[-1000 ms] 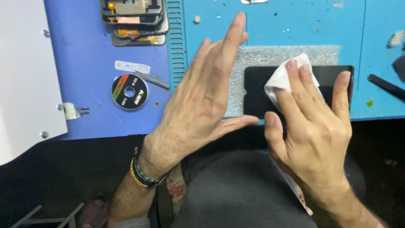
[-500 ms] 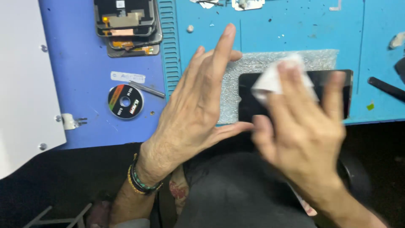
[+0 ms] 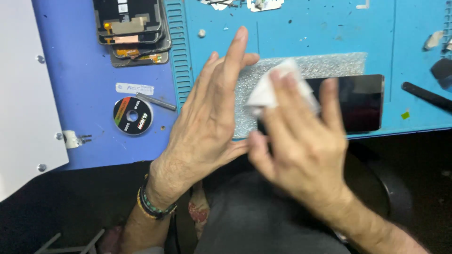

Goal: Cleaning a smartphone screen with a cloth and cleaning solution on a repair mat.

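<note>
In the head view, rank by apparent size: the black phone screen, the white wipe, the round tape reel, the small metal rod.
1. black phone screen, partly hidden by the hand
2. white wipe, partly covered by fingers
3. round tape reel
4. small metal rod

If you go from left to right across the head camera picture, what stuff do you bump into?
White panel → round tape roll → left hand → white cloth under the right hand → black phone screen → black tool.

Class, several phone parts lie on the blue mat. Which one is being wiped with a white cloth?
The black phone screen lying on the grey foam pad, under the right hand and its white cloth. The stacked phone parts at top left lie untouched.
</note>
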